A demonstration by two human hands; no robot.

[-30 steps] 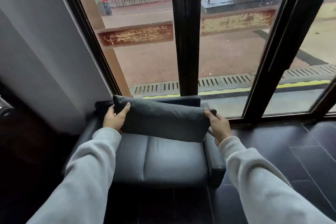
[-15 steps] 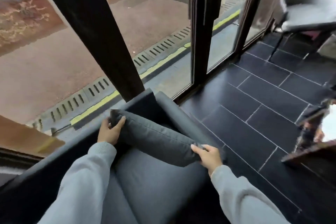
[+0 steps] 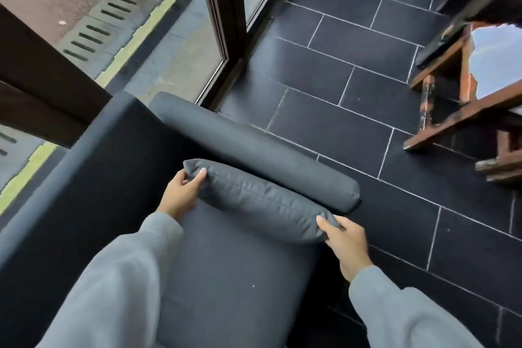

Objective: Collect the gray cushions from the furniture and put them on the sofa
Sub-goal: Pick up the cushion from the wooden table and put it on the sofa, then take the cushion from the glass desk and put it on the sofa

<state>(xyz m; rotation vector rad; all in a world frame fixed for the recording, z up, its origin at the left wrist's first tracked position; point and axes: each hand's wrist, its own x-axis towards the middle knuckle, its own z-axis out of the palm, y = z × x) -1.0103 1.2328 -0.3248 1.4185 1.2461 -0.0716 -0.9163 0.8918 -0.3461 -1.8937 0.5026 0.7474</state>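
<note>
Head view: the gray cushion [image 3: 261, 202] is held over the armchair [image 3: 234, 277] seat, just beside its rolled armrest [image 3: 254, 150]. The left hand [image 3: 180, 195] pinches one corner and the right hand [image 3: 346, 243] clamps the opposite corner, probably to keep the soft cushion stretched level for carrying. No sofa is in sight; dark floor tiles [image 3: 367, 70] lie alongside.

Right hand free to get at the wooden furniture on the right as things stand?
Probably not. The right hand grips one end of the gray cushion, with the left hand on the other end. The wooden furniture stands apart across bare dark tile floor, so nothing blocks it, but the hand is occupied.
</note>
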